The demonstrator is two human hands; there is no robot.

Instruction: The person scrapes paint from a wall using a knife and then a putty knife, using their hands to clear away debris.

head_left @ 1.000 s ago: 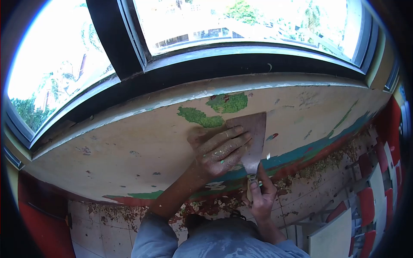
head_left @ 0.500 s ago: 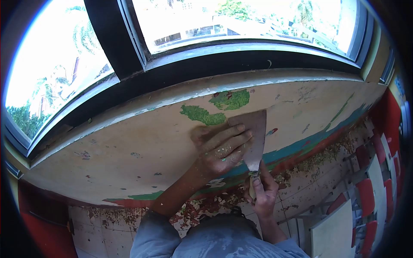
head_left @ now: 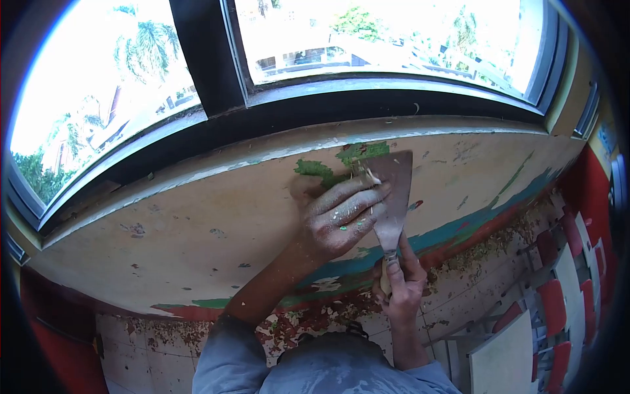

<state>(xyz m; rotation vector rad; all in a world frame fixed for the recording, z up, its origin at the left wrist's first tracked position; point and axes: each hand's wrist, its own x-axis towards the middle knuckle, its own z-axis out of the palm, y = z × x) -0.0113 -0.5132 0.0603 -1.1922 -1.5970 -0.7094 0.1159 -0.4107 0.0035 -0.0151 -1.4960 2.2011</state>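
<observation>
A wide-bladed paint scraper [head_left: 396,197] lies against the beige wall [head_left: 262,203] below the window, its blade pointing up. My right hand [head_left: 403,289] is wrapped around the handle, thumb along its upper part. On the blade's left side my left hand [head_left: 342,215] presses with its fingers close together, and dust and green flecks cover its knuckles. The blade's top edge overlaps a green paint patch [head_left: 362,152]. Another green patch [head_left: 315,169] shows just above my left hand. Loose chips sit by the blade and fingertips.
Above the wall runs a ledge with a dark window frame [head_left: 315,108]. Blue and red paint bands [head_left: 453,230] mark the wall's lower part. Paint chips [head_left: 315,315] litter the tiled floor. Red and white chairs [head_left: 551,305] stand at the right.
Both hands have pushed the scraper upward, and its blade now covers part of the upper green patch. That patch looks smaller, with fresh chips at the blade. The view has shifted slightly.
</observation>
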